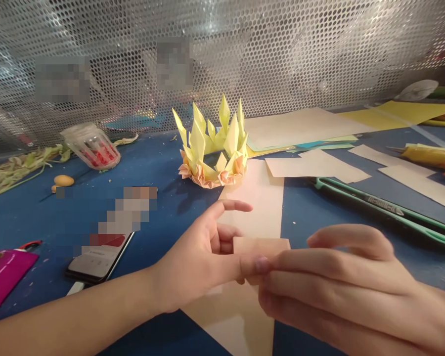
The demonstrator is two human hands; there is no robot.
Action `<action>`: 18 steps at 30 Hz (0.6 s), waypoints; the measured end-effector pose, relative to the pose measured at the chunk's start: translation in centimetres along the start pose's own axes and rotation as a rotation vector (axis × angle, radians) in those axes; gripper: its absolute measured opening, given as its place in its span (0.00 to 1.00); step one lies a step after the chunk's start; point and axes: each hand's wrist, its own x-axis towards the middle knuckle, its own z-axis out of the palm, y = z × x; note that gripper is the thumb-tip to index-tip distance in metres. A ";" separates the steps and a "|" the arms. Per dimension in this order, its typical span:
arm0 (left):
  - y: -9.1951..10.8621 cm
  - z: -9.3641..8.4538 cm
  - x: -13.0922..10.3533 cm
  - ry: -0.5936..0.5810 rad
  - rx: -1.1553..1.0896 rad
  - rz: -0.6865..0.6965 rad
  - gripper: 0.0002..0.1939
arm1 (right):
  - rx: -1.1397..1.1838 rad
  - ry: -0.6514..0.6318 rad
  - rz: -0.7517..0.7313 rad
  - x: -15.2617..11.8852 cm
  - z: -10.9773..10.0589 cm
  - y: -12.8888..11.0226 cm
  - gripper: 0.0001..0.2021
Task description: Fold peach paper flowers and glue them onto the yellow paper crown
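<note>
Between my two hands is a small folded piece of pale peach paper [261, 245]. My left hand [207, 247] pinches it with the thumb in front, the index finger curved away above. From the other side, the fingers of my right hand [341, 277] press on its right and lower edge. Beneath them a long peach paper strip [259, 193] lies on the blue table. Beyond my hands stands a folded-paper crown [198, 136] with tall pale yellow points and a ring of peach folded shapes round its base.
On the right lie a green utility knife [385, 207], cut paper pieces [319, 165] and a yellow-handled tool [426, 152]. To the left are a phone [100, 259], a magenta pouch [9, 274] and a jar [92, 148] with red bits. A perforated metal screen [267, 59] stands behind.
</note>
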 end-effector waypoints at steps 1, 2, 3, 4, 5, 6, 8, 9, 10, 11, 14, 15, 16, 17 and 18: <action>0.0 0.1 -0.1 0.006 -0.016 0.010 0.38 | 0.049 -0.009 -0.001 0.2 -0.1 0.1 0.21; -0.1 0.2 -0.1 0.018 -0.033 0.021 0.37 | 0.093 -0.015 -0.001 0.4 -0.2 0.3 0.18; -0.1 0.2 -0.2 0.030 -0.054 0.034 0.37 | 0.124 -0.014 0.003 0.6 -0.3 0.5 0.14; -0.2 0.3 -0.2 0.044 -0.075 0.047 0.36 | 0.139 -0.009 0.014 0.8 -0.3 0.6 0.10; -0.2 0.4 -0.2 0.052 -0.095 0.061 0.34 | 0.146 0.000 0.040 1.0 -0.4 0.7 0.08; -0.3 0.4 -0.2 0.056 -0.113 0.068 0.33 | 0.143 0.016 0.084 1.1 -0.4 0.7 0.07; -0.4 0.5 -0.2 0.057 -0.129 0.072 0.29 | 0.142 0.059 0.236 1.4 -0.2 0.6 0.14; -0.4 0.5 -0.2 0.061 -0.119 0.076 0.26 | 0.162 0.070 0.322 1.5 0.0 0.5 0.19; -0.4 0.6 -0.2 0.070 -0.101 0.087 0.24 | 0.204 0.072 0.405 1.6 0.2 0.4 0.21; -0.5 0.6 -0.2 0.079 -0.082 0.099 0.22 | 0.266 0.069 0.470 1.7 0.4 0.3 0.20; -0.6 0.6 -0.2 0.121 -0.041 0.122 0.15 | 0.459 0.037 0.579 1.7 0.7 0.0 0.13; -0.7 0.6 -0.2 0.139 -0.015 0.112 0.13 | 0.484 0.036 0.607 1.7 0.6 0.0 0.11; -0.7 0.6 -0.2 0.155 0.016 0.097 0.11 | 0.489 0.054 0.617 1.7 0.6 0.0 0.08; -0.8 0.6 -0.3 0.170 0.051 0.079 0.10 | 0.475 0.054 0.640 1.6 0.5 0.0 0.07; -0.8 0.6 -0.3 0.181 0.083 0.061 0.09 | 0.446 0.064 0.639 1.6 0.4 0.0 0.06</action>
